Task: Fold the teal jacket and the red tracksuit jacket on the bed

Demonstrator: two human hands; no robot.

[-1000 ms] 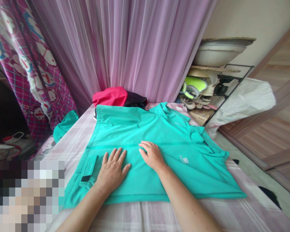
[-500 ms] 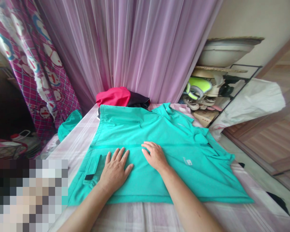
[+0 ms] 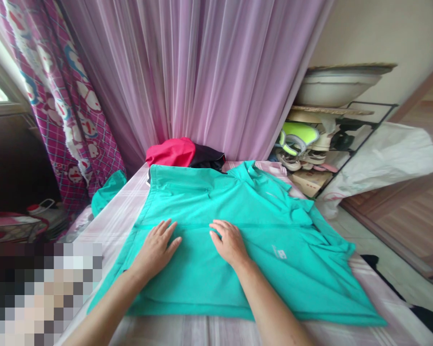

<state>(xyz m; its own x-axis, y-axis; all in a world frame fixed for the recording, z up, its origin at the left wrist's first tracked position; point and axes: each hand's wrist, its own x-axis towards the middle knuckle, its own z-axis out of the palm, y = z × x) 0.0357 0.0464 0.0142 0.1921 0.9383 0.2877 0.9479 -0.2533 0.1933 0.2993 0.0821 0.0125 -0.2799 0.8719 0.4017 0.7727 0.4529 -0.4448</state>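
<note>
A teal zip-up jacket [image 3: 202, 278] lies spread flat, its hem to the left and its collar end to the right. Its long front seam runs sideways across the middle. My left hand [image 3: 155, 247] rests palm down on the jacket's left part, fingers stretched out near the seam. Palm down as well, my right hand [image 3: 229, 240] lies close to the jacket's middle, fingertips at the seam and thumb apart. Neither hand grips the cloth. My left forearm covers most of the near pocket. A small pale logo shows right of my right hand.
Plaid bedding [image 3: 187, 331] lies under the jacket. Behind it sit red and black clothes [image 3: 173, 153] against a purple curtain [image 3: 216, 77]. Teal cloth [image 3: 108, 192] hangs at the left edge. A shoe rack [image 3: 364, 127] with a basin [image 3: 341, 86] and a white bag [image 3: 393, 163] stands right.
My left hand has slid up and left across the jacket to the front seam. The pocket flap is now hidden by that arm. My right hand stays nearly in place; the view tilted slightly up.
</note>
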